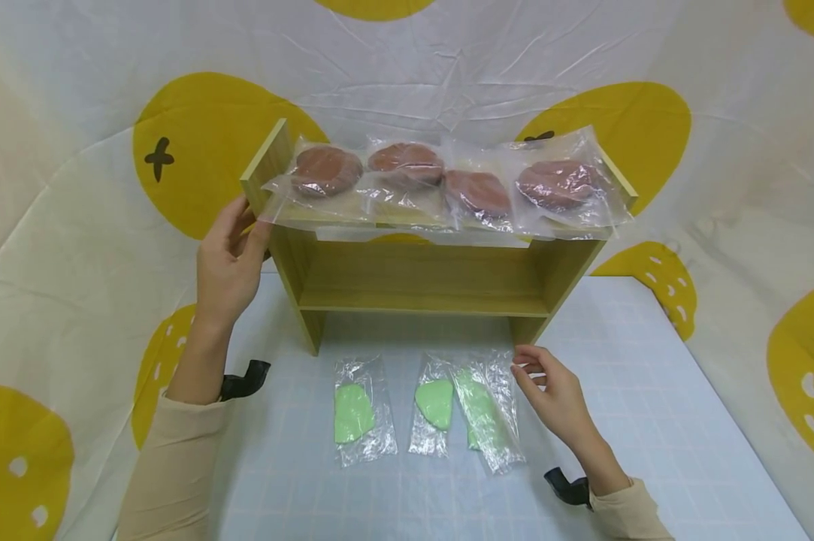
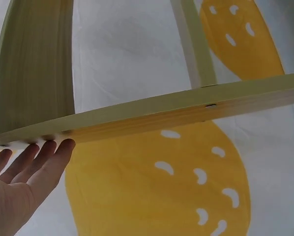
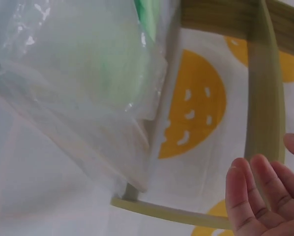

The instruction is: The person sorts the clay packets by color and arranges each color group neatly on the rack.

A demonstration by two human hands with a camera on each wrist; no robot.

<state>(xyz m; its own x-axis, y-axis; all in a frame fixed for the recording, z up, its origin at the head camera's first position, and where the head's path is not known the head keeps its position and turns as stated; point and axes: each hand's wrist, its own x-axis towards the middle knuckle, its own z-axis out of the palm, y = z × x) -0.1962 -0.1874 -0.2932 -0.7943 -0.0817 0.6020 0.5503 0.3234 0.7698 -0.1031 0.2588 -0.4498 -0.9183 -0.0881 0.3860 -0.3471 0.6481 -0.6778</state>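
Note:
A small wooden shelf [image 1: 420, 279] stands on the table; several clear bags, each with a round reddish-brown patty [image 1: 407, 164], lie along its top. My left hand [image 1: 231, 259] is at the shelf's left side panel; in the left wrist view its extended fingers [image 2: 53, 167] touch the panel's edge. In front of the shelf lie clear bags with flat pale-green pieces [image 1: 354, 413]. My right hand [image 1: 552, 394] is beside the rightmost green bag [image 1: 488, 413], fingers loosely bent. The right wrist view shows thumb and fingers apart, holding nothing. Whether that bag is one or two layers, I cannot tell.
A light-blue checked cloth covers the table [image 1: 650, 421]. Behind and around it hangs a white sheet [image 1: 447, 60] with yellow printed shapes. A middle board [image 1: 420, 300] divides the shelf below the top. Black curved pieces [image 1: 244, 379] sit at both wrists.

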